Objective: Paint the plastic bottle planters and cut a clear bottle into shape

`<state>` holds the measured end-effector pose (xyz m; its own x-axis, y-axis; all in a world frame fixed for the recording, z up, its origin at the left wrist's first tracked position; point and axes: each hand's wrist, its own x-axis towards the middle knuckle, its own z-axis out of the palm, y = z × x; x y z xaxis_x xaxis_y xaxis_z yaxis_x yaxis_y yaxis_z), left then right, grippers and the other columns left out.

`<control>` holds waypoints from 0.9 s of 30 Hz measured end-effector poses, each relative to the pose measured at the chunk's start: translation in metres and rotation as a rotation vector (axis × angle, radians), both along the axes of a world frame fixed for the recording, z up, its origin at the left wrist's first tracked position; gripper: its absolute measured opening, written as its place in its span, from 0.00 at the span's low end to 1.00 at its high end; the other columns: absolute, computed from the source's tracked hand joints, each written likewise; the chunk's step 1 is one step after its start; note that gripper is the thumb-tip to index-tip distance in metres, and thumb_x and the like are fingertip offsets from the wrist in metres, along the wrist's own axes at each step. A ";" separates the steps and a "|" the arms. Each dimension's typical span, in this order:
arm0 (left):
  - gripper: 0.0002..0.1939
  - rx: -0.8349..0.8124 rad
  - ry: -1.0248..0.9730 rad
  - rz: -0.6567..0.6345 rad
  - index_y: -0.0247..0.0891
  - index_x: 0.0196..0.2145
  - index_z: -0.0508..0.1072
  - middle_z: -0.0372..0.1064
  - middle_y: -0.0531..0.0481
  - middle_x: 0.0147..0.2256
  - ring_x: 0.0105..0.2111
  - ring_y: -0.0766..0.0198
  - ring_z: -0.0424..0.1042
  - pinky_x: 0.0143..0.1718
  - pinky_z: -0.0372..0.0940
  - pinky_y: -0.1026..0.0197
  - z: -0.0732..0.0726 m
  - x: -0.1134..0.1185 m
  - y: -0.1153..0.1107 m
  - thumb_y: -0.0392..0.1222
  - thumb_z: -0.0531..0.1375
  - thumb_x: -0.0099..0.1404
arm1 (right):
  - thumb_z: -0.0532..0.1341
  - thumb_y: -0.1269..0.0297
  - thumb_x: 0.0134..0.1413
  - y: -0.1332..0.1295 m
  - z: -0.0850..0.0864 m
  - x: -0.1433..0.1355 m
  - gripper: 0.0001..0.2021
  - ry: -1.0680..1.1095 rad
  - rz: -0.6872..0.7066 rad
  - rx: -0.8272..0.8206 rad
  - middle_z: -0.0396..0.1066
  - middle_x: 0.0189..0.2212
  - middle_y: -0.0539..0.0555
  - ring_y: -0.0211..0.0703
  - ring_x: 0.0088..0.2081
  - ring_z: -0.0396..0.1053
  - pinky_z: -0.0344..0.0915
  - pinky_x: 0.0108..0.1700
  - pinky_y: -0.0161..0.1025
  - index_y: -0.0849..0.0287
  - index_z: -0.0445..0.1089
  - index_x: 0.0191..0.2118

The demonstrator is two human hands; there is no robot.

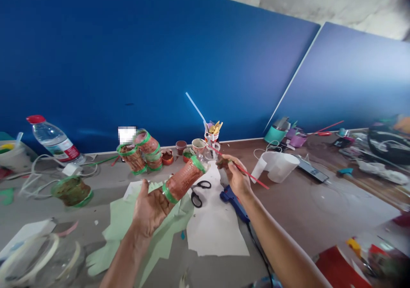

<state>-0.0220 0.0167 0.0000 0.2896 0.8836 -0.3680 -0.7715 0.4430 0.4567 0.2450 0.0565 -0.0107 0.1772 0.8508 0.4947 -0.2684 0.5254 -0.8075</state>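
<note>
My left hand (153, 204), palm up, holds a reddish-brown painted cylinder (183, 180) with a green band at each end. The cylinder tilts up to the right, and something clear shows past its upper end. My right hand (236, 176) pinches a thin red paintbrush (251, 178) just right of that end; its tip is too small to make out. Dark smears mark the right fingertips. Under the hands lie black-handled scissors (196, 199), a blue glue gun (235, 203), white paper (215, 232) and light green paper (123, 226).
Similar brown-and-green cylinders (133, 160) stand at the back left, near small paint pots (167, 157). A cup of sticks (212, 135) is behind the hands. At left are a water bottle (57, 140) and cables; at right, a white paper roll (283, 167) and a phone (312, 170).
</note>
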 end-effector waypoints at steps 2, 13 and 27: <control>0.35 -0.014 0.019 -0.061 0.21 0.50 0.68 0.77 0.31 0.30 0.30 0.51 0.79 0.33 0.74 0.53 -0.001 0.000 0.000 0.58 0.39 0.70 | 0.62 0.57 0.55 0.000 -0.003 0.000 0.12 -0.067 0.012 0.011 0.77 0.36 0.55 0.47 0.38 0.73 0.67 0.44 0.45 0.54 0.75 0.43; 0.39 -0.003 0.097 -0.231 0.18 0.58 0.61 0.77 0.28 0.35 0.33 0.49 0.79 0.37 0.73 0.51 -0.007 0.000 0.000 0.59 0.40 0.69 | 0.65 0.47 0.49 -0.012 0.006 -0.004 0.26 -0.182 0.298 -0.004 0.72 0.51 0.59 0.58 0.54 0.68 0.61 0.57 0.55 0.53 0.69 0.52; 0.38 0.271 0.006 -0.276 0.21 0.46 0.73 0.77 0.31 0.39 0.40 0.52 0.78 0.42 0.70 0.55 -0.004 0.006 -0.008 0.57 0.36 0.70 | 0.61 0.44 0.51 -0.007 0.000 0.003 0.24 -0.315 0.122 -0.039 0.75 0.42 0.57 0.52 0.43 0.73 0.68 0.47 0.46 0.55 0.71 0.48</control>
